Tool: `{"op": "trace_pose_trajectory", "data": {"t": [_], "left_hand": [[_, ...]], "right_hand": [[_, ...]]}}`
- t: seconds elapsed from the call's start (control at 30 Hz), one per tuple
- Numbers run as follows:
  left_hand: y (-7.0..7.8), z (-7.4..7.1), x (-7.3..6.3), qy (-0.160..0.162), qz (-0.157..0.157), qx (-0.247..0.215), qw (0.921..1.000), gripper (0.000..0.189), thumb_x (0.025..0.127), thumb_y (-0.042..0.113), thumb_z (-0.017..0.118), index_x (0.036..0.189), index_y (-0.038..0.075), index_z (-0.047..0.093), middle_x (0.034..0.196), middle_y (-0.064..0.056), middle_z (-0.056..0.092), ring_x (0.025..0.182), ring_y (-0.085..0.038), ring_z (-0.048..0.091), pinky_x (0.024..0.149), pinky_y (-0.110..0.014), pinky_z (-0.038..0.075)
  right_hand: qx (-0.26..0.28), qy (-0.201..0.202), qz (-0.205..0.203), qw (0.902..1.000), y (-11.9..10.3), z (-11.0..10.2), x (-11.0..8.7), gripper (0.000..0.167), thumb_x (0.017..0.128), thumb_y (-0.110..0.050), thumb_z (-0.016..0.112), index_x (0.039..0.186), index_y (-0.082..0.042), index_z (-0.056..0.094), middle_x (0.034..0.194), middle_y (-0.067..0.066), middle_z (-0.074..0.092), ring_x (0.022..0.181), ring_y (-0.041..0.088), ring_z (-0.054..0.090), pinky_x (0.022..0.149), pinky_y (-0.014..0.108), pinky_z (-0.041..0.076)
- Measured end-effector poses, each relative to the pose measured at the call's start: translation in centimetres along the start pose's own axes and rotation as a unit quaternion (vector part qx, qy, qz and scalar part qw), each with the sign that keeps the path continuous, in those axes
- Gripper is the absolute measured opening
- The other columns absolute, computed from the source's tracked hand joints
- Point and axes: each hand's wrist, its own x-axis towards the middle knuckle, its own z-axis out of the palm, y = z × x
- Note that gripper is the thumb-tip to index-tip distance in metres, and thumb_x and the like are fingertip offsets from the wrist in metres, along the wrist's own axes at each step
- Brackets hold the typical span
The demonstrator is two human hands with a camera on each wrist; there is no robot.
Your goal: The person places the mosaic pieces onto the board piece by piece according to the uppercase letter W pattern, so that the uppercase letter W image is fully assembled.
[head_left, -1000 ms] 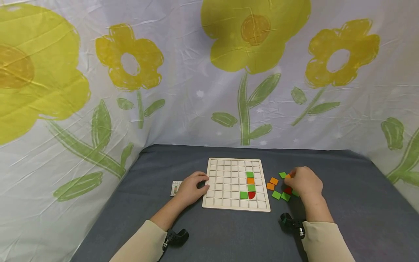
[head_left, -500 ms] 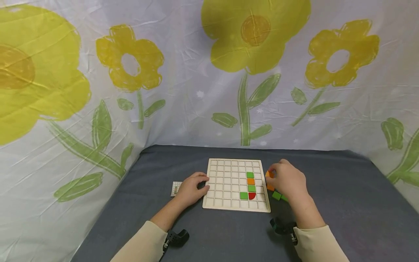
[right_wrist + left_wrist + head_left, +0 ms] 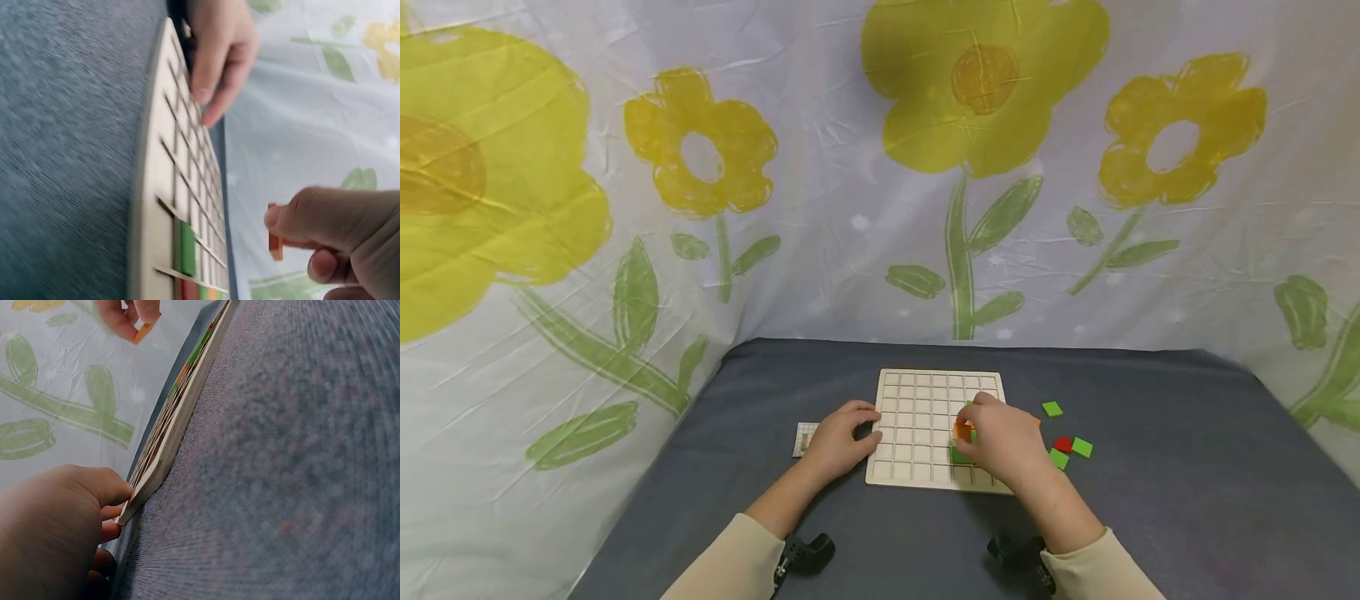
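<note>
My right hand (image 3: 1009, 443) pinches an orange square tile (image 3: 275, 251) between thumb and fingers, held above the right part of a pale wooden grid board (image 3: 913, 417). The right wrist view shows the tile raised off the board. Beneath, a green tile (image 3: 187, 250) and a red tile (image 3: 189, 290) sit in board cells; the hand covers most of the placed tiles in the head view. At the board's left edge my left hand (image 3: 838, 443) grips the rim, with the thumb (image 3: 112, 486) on it and other fingers against the side.
A small printed grid card (image 3: 803, 435) lies left of the board, partly behind the left hand. To the right are loose tiles: a red one (image 3: 1063, 445), several green ones (image 3: 1082, 447) and an orange edge behind the hand. A dark cloth (image 3: 1187, 467) covers the table.
My right hand has moved left from the loose tiles to over the board, carrying an orange tile. The left hand stays at the board's edge.
</note>
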Motion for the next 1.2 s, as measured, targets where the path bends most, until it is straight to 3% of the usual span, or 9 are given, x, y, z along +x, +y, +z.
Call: {"op": "trace_pose_trajectory", "data": {"t": [0.2,0.43,0.67,0.87,1.2], "left_hand": [[0.0,0.6,0.2,-0.007,0.004,0.006,1.0,0.032,0.097,0.022,0.072,0.126,0.008,0.073,0.133,-0.006,0.063,0.121,-0.028,0.062,0.097,-0.048,0.052],[0.3,0.5,0.4,-0.007,0.005,0.003,1.0,0.032,0.097,0.021,0.073,0.126,0.008,0.073,0.132,-0.006,0.063,0.12,-0.028,0.062,0.097,-0.049,0.052],[0.3,0.1,0.3,-0.002,0.011,0.01,0.9999,0.031,0.096,0.019,0.073,0.125,0.006,0.074,0.131,-0.008,0.064,0.118,-0.029,0.063,0.096,-0.049,0.052],[0.2,0.2,0.2,0.003,0.008,0.009,0.9999,0.032,0.096,0.02,0.074,0.124,0.007,0.074,0.13,-0.007,0.064,0.118,-0.028,0.063,0.097,-0.048,0.052],[-0.1,0.0,0.0,0.006,0.005,0.008,0.9999,0.032,0.096,0.021,0.074,0.125,0.007,0.074,0.131,-0.006,0.064,0.117,-0.027,0.064,0.095,-0.048,0.053]], "right_hand": [[-0.02,-0.02,-0.044,0.9986,-0.6,2.1,-0.3,0.021,0.079,-0.028,0.089,0.088,-0.016,0.075,0.079,-0.007,0.053,0.061,0.01,0.053,0.05,0.03,0.044],[-0.029,-0.035,-0.048,0.9978,-0.7,3.8,-0.1,0.015,0.081,-0.023,0.085,0.088,-0.015,0.074,0.077,-0.005,0.051,0.063,0.012,0.051,0.054,0.033,0.045],[-0.008,-0.046,-0.029,0.9985,-0.8,4.1,0.0,0.012,0.084,-0.022,0.085,0.094,-0.017,0.08,0.084,-0.003,0.059,0.069,0.013,0.057,0.056,0.034,0.049],[0.017,-0.043,0.004,0.9989,-0.6,4.1,0.2,0.017,0.081,-0.026,0.089,0.096,-0.021,0.082,0.091,-0.004,0.066,0.078,0.014,0.062,0.059,0.031,0.05],[0.019,-0.038,-0.017,0.999,-0.7,4.0,0.3,0.006,0.085,-0.031,0.085,0.091,-0.029,0.084,0.086,-0.009,0.066,0.076,0.01,0.059,0.055,0.026,0.047]]}}
